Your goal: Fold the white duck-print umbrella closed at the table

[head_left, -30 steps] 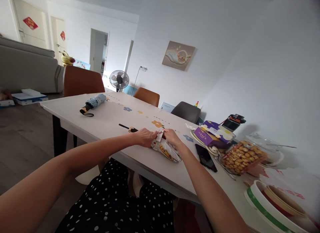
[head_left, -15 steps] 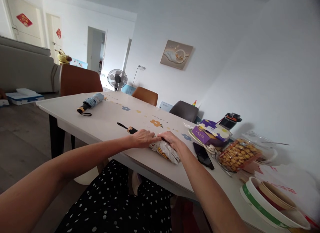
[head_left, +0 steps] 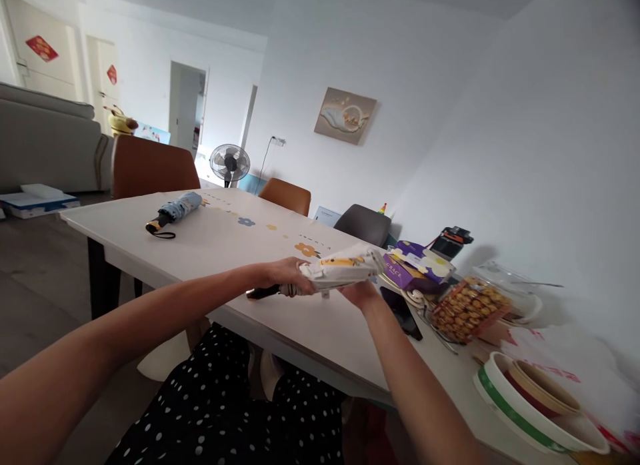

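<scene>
A white folding umbrella (head_left: 343, 268) with a yellow print is raised a little over the near edge of the table, its loose fabric folded along the shaft. My left hand (head_left: 290, 276) is closed around its handle end, and the black handle (head_left: 264, 292) sticks out below that hand. At the other end my right hand (head_left: 361, 293) grips the fabric from below; its fingers are mostly hidden behind the umbrella. Further left on the table lies a blue folded umbrella (head_left: 181, 207) with a black handle and wrist strap.
The white table (head_left: 220, 252) has printed flowers. On its right are a black phone (head_left: 401, 312), a purple tissue box (head_left: 403, 268), a clear jar of round snacks (head_left: 467, 310) and stacked paper bowls (head_left: 530, 402). Chairs (head_left: 285, 197) and a fan (head_left: 230, 162) stand beyond.
Both hands have lifted the white umbrella off the tabletop and turned it, so its yellow print faces up. My left hand has shifted onto the handle end. The blue umbrella stays put.
</scene>
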`<act>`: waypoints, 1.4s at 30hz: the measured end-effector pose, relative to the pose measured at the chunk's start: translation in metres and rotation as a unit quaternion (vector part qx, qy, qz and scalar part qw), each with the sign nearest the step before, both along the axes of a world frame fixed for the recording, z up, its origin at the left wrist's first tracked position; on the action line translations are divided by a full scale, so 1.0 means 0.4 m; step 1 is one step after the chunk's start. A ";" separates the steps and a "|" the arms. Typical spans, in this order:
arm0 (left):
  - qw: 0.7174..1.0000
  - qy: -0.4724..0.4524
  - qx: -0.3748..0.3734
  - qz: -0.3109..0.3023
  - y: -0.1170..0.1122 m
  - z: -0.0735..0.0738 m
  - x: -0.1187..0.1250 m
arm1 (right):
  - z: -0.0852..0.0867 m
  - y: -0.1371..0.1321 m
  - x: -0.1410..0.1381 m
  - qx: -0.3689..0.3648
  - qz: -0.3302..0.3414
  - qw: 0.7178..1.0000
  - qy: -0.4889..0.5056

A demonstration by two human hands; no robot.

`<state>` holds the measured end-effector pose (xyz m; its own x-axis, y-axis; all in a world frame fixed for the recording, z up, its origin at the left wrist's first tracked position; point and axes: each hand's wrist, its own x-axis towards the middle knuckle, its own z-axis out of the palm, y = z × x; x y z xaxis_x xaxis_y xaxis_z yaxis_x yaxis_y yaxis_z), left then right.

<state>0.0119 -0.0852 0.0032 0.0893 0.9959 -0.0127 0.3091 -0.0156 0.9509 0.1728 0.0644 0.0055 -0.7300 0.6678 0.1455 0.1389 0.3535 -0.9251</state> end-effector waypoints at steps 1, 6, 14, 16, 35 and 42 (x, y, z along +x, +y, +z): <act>0.998 -0.055 -0.009 0.002 0.009 0.001 0.004 | -0.009 -0.014 -0.016 -0.021 0.005 1.000 0.019; 0.976 -0.205 -0.051 0.046 0.062 -0.020 -0.012 | -0.061 -0.042 -0.058 -0.256 0.081 0.958 0.104; 0.937 -0.301 -0.150 0.097 0.084 -0.071 -0.073 | -0.099 -0.035 -0.026 -0.290 0.037 0.954 0.065; 0.941 -0.272 -0.158 0.124 0.080 -0.070 -0.077 | -0.098 -0.037 -0.030 -0.274 0.029 0.958 0.075; 0.971 0.165 -0.048 0.167 0.092 -0.043 -0.046 | -0.122 -0.044 -0.063 -0.235 -0.055 0.967 0.083; 0.948 0.205 -0.106 0.218 0.131 -0.060 -0.049 | -0.118 -0.053 -0.060 -0.173 -0.038 0.982 0.061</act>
<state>-0.0078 -0.0329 -0.0207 -0.3851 0.9086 -0.1618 0.5861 0.3762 0.7176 0.1488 0.0432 -0.0418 -0.6674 0.7445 -0.0163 0.0337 0.0084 -0.9994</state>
